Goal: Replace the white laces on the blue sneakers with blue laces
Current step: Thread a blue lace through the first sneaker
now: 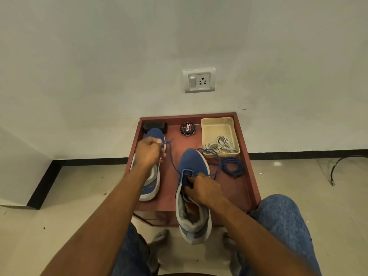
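Note:
Two blue sneakers lie on a reddish-brown tray table (242, 188). The right sneaker (192, 160) points away from me, its heel over the table's near edge. My right hand (205, 188) grips its tongue area by the eyelets. A blue lace (171, 158) runs from the lowest eyelets up to my left hand (148, 151), which pinches its end above the left sneaker (153, 182). The lace's other part trails right to a coiled blue lace (233, 166). White laces (222, 145) lie in a cream tray (219, 126).
A round shoe polish tin (187, 128) and a black brush (154, 126) stand at the table's back. The wall with a socket (199, 80) is right behind. My knees in jeans (278, 216) flank the table. A dark cable (338, 166) lies on the floor at right.

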